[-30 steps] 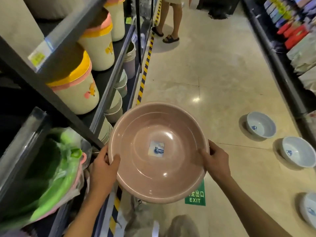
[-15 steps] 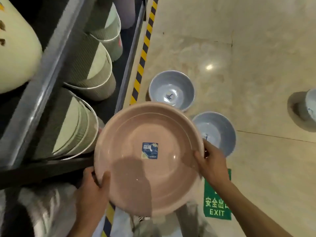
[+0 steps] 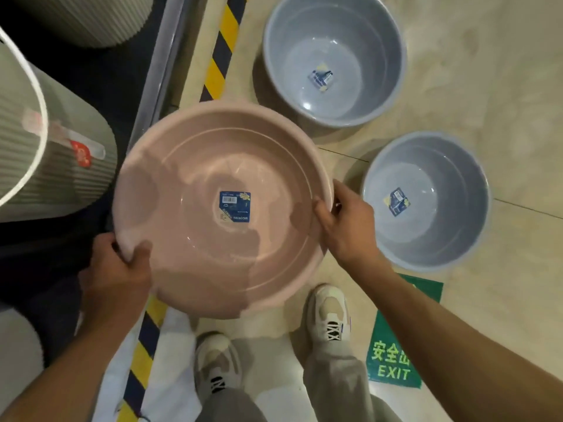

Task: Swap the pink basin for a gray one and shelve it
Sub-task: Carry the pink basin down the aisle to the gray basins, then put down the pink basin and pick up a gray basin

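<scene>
2 hands, left hand and right hand, clasp the pink basin labelled "MODERN" above the green "EXIT" sign.

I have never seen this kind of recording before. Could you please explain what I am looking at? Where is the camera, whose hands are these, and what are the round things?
There is no machine here. The camera sits on a person's head and looks down, so you see that person's own arms, legs and shoes. The left hand and the right hand grip opposite sides of the rim of a pink basin, which has a blue label inside. On the shop floor stand two gray basins: the farther one and the nearer one, each with a label. A green exit sign is stuck on the floor. At left are ribbed bins on a low shelf, bordered by yellow and black tape.
</scene>
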A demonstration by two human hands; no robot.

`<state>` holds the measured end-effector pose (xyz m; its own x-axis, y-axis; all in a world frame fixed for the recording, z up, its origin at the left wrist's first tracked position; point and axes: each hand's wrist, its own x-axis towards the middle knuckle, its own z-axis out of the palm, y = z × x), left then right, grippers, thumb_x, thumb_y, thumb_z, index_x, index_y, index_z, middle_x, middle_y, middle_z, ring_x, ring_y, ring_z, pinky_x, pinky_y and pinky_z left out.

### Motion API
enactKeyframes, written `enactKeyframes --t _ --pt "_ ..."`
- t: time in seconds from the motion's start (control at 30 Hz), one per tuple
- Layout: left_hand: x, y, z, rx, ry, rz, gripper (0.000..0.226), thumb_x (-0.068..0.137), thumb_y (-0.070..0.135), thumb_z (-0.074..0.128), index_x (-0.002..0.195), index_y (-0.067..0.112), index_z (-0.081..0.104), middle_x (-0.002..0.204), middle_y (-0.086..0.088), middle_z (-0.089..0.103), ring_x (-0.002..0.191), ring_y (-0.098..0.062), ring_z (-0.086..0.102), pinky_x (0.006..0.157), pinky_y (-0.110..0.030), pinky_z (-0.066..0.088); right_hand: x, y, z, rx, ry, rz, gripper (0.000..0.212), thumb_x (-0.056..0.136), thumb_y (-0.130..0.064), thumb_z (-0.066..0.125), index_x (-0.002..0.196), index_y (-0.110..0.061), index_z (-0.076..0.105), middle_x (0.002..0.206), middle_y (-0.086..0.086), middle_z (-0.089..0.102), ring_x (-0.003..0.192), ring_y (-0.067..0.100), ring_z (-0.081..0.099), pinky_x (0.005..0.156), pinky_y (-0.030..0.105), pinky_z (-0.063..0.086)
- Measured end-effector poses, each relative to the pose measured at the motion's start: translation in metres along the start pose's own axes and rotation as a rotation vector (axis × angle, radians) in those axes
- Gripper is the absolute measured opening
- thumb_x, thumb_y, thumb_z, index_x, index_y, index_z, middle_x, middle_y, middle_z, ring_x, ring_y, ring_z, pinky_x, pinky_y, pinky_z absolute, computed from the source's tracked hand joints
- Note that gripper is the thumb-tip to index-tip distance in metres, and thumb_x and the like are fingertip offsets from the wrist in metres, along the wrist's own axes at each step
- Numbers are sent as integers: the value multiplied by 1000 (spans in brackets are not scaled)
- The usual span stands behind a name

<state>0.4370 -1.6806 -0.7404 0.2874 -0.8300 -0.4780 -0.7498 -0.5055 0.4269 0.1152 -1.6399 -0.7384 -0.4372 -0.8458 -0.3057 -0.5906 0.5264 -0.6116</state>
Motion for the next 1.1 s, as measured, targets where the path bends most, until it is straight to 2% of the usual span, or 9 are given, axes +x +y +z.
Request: enactKeyframes --t 0.07,0.17,0.27,0.37,0.5,0.67,0.87,0.97,1.1 --pt "7 -8 13 21 17 -15 39 95 35 62 124 11 52 112 -22 66 105 -47 58 82 -52 49 6 10 15 -11 -17 3 17 92 -31 56 94 -17 64 72 2 63 64 22 56 59 37 47" --pt "16 -16 27 56 47 -18 42 94 37 61 124 10 51 117 -26 64 106 -48 58 85 -56 50 12 21 36 -10 -2 21 14 93 -28 57 87 -16 59 64 -4 53 58 13 48 55 34 41" --pt "21 -23 38 59 59 -3 40 94 35 62 122 9 50 113 -27 65 102 -48 59 77 -50 46 17 29 48 -7 21 9 14 94 -28 57 92 -15 61 64 -10 48 57 7 46 53 27 36" --pt "28 -20 48 -8 52 10 39 94 30 62 123 7 50 111 -22 67 98 -44 62 73 -44 44 26 39 53 -14 33 9 19 94 -30 56 97 -13 63 64 -12 46 57 8 44 52 30 33" --pt "39 -13 63 2 25 46 37 94 34 63 121 12 51 112 -21 68 100 -45 62 76 -47 46 41 53 57 -117 27 86 26 96 -34 55 107 -13 66 88 2 54 76 17 44 64 30 29" --pt "54 -14 83 88 -1 33 39 91 35 66 119 12 51 112 -25 67 99 -48 61 74 -47 45 48 69 63 -97 -4 133 33 95 -36 59 119 -17 67 101 4 52 83 18 51 70 28 35" --pt "63 -18 84 172 -51 50 45 90 37 68 120 9 50 110 -28 65 94 -49 60 68 -44 43 52 73 68 -77 -58 170 42 96 -39 57 133 -20 58 108 8 61 89 15 46 71 33 38" --pt "56 -8 72 222 -91 90 48 90 33 67 127 9 49 114 -27 67 99 -50 62 76 -49 52 46 70 56 -57 -98 207 49 97 -45 56 137 -18 55 117 8 62 98 20 57 83 39 50" --pt "38 32 54 387 -75 238 50 92 23 67 134 11 43 117 -26 66 104 -49 62 86 -59 54 32 66 16 22 -98 273 52 97 -46 59 139 -17 55 120 6 66 104 22 65 88 37 51"
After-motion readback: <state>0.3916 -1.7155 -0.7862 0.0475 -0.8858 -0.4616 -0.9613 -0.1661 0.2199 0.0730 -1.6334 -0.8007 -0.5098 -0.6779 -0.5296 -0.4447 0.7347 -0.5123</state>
